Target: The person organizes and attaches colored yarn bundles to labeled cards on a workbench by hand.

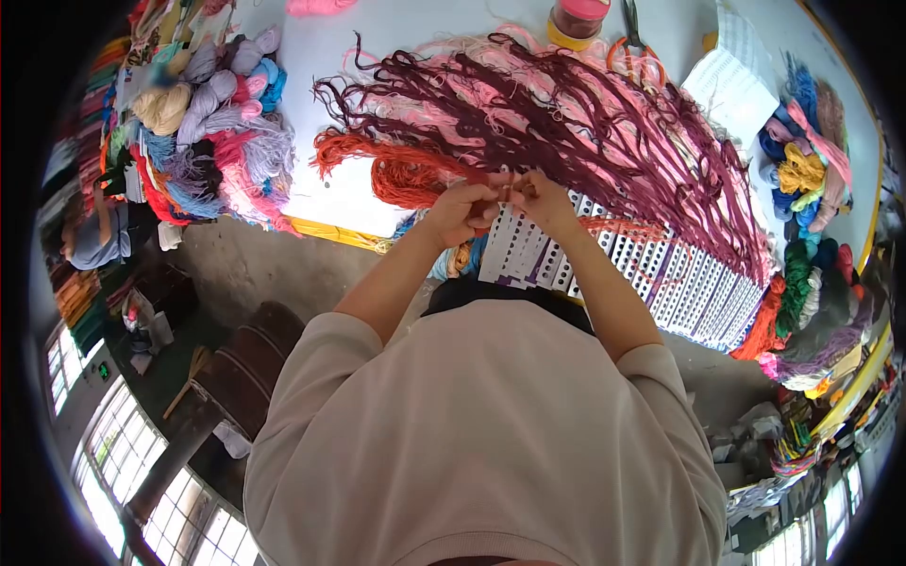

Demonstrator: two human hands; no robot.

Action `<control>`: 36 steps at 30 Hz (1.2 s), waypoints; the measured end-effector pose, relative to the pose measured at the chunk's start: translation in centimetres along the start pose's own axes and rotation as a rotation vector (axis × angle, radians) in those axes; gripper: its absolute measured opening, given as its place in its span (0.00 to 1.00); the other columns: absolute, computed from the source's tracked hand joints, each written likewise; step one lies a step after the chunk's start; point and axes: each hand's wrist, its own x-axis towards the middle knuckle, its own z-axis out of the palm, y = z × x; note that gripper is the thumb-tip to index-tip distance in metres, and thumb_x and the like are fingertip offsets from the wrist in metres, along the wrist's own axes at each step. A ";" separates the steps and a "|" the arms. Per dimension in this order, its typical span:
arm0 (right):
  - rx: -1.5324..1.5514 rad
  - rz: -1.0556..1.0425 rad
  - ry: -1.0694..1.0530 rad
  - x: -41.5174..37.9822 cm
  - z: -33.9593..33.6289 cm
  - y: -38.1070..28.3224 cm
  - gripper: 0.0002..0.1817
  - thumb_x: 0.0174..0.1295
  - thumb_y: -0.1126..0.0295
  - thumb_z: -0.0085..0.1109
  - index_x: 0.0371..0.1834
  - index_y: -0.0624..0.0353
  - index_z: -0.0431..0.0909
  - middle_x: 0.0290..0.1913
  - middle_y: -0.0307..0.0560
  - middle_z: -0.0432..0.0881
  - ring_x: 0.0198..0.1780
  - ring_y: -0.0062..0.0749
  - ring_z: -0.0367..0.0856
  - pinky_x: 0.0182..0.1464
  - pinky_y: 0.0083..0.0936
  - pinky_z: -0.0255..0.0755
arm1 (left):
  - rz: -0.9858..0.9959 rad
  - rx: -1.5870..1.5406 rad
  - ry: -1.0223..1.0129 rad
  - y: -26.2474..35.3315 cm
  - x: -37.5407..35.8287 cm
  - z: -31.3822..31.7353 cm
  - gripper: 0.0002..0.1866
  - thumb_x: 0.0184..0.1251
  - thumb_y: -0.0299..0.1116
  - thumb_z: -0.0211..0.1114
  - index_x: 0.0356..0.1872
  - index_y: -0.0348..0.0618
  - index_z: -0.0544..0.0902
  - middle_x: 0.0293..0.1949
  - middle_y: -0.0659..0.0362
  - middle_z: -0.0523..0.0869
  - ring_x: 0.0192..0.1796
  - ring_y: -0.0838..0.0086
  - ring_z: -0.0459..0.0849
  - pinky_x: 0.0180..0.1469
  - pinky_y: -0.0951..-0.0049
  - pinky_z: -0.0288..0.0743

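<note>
My left hand [462, 209] is closed in a pinch on orange-red thread [401, 156], whose loose strands trail to the left over the table. Close beside it, my right hand [547, 203] pinches the same thread, fingertips almost meeting the left ones. Under and right of the hands lies a row of white and purple cards [618, 259] with punched holes. Orange-red strands also cross these cards to the right of my right hand. Long maroon and pink threads [528, 104] spread across the table behind the hands. The exact grip at the fingertips is too small to make out.
Orange-handled scissors [634, 47] and a pink-lidded jar [578, 17] stand at the back. Printed sheets [731, 80] lie to their right. Heaps of coloured yarn skeins [212, 123] fill the left, with more skeins [802, 170] at the right. A brown seat [250, 373] is at lower left.
</note>
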 end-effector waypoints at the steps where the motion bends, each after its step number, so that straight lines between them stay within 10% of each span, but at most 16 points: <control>1: 0.021 0.008 -0.024 0.0 0.0 0.1 0.15 0.57 0.60 0.64 0.38 0.60 0.76 0.27 0.44 0.83 0.28 0.27 0.82 0.32 0.23 0.72 | 0.006 0.062 0.033 -0.1 0.1 0.1 0.24 0.65 0.26 0.51 0.64 0.39 0.70 0.38 0.60 0.81 0.21 0.84 0.65 0.21 0.84 0.57; 17: 0.598 0.219 -0.148 0.7 -1.6 -0.1 0.12 0.63 0.66 0.62 0.45 0.61 0.78 0.29 0.34 0.77 0.25 0.15 0.67 0.32 0.13 0.62 | -0.090 0.647 0.214 -0.7 2.7 1.1 0.10 0.62 0.32 0.58 0.37 0.36 0.82 0.27 0.59 0.86 0.20 0.81 0.77 0.18 0.82 0.63; 26: 0.648 0.239 -0.098 1.0 -1.1 0.3 0.11 0.62 0.69 0.62 0.44 0.60 0.78 0.32 0.34 0.79 0.28 0.14 0.69 0.34 0.14 0.65 | 0.263 1.105 0.385 -1.5 1.4 2.3 0.10 0.60 0.35 0.67 0.33 0.38 0.82 0.18 0.63 0.80 0.20 0.81 0.78 0.22 0.79 0.67; 28: 0.616 0.164 -0.103 1.2 -0.6 1.1 0.10 0.61 0.69 0.61 0.43 0.59 0.78 0.31 0.34 0.79 0.28 0.14 0.69 0.33 0.14 0.66 | 0.595 1.284 0.501 -1.2 1.2 1.6 0.11 0.60 0.36 0.68 0.31 0.37 0.82 0.15 0.64 0.77 0.20 0.82 0.78 0.23 0.77 0.67; 36: 0.426 0.072 -0.081 1.1 -0.1 1.2 0.09 0.59 0.69 0.61 0.40 0.60 0.78 0.28 0.36 0.79 0.25 0.15 0.69 0.29 0.15 0.65 | 0.287 0.873 0.547 1.4 -0.9 1.9 0.13 0.63 0.38 0.66 0.27 0.38 0.83 0.15 0.64 0.74 0.17 0.82 0.71 0.20 0.77 0.62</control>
